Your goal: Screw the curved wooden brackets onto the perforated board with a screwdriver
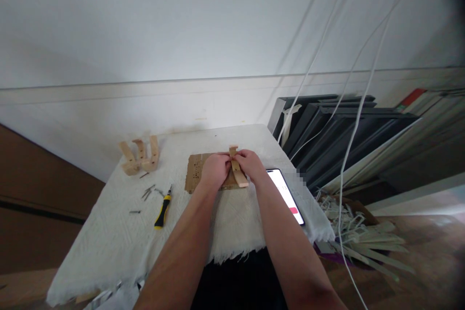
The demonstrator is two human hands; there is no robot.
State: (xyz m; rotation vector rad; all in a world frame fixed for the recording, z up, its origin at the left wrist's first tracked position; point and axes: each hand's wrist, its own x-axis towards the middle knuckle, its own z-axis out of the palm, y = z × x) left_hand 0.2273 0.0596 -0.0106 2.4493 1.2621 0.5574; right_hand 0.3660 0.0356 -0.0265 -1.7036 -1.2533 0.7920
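Note:
Both my hands meet over a brown cardboard sheet on the white cloth-covered table. My left hand and my right hand are closed around small light wooden pieces; one strip sticks out toward me between the hands, another short piece shows above the fingers. To the left lie a yellow-and-black screwdriver and several loose screws. Further back left stands a small wooden assembly of upright slats.
A phone with a lit screen lies right of my right hand near the table edge. Dark panels lean against the wall at right, white cables hang down, and a pile of pale strips lies on the floor.

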